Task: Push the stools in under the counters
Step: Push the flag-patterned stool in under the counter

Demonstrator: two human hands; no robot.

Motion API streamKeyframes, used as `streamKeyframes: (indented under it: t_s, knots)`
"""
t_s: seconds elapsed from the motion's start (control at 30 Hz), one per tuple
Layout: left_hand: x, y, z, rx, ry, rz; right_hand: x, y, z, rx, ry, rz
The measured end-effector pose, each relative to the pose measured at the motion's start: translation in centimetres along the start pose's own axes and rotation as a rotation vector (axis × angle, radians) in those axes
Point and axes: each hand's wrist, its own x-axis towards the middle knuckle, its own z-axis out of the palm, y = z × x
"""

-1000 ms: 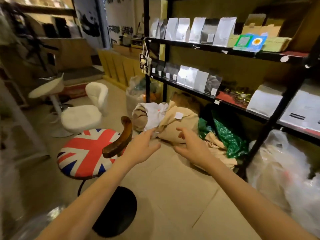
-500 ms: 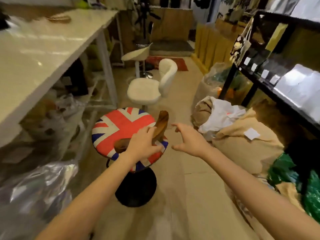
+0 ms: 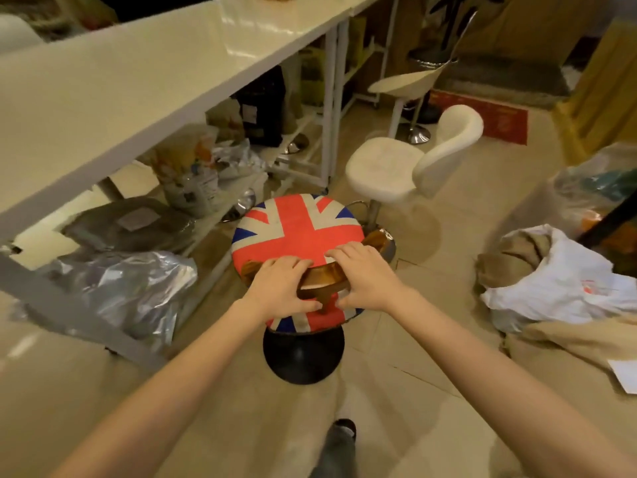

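A round stool with a Union Jack seat and a curved wooden backrest stands on a black disc base in the aisle, just right of the white counter. My left hand and my right hand both grip the wooden backrest at the seat's near edge. Beyond it stands a white padded stool with a curved back, out from the counter. A taller cream stool stands farther back.
Under the counter lie silver foil bags, a grey sack and packets on a low shelf. White counter legs stand near the stool. Bags and a white plastic sack crowd the floor at right. A red mat lies far back.
My view turned from the shelves to the counter. My left hand went from touching the backrest to gripping it, and my right hand came in and took hold beside it.
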Motion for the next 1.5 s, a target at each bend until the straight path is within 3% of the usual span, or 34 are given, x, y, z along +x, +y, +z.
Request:
streamKeyframes:
  t_s: [0.27, 0.57, 0.83, 1.13, 1.5]
  knots:
    - [2.5, -0.5, 1.4, 0.079, 0.019, 0.035, 3.9, 2.9, 1.0, -0.040, -0.172, -0.193]
    - [2.5, -0.4, 1.5, 0.089, 0.027, 0.027, 4.9, 4.2, 1.3, -0.083, -0.143, -0.400]
    - [2.7, 1.1, 1.6, 0.139, 0.014, -0.138, 4.8, 5.2, 1.0, -0.107, -0.131, -0.459]
    - [2.9, 1.6, 1.3, 0.158, 0.063, -0.200, 6.2, 5.4, 1.1, -0.164, -0.081, -0.531]
    - [5.3, -2.7, 0.5, 0.198, 0.021, -0.270, 11.7, 5.4, 1.2, -0.161, -0.064, -0.562]
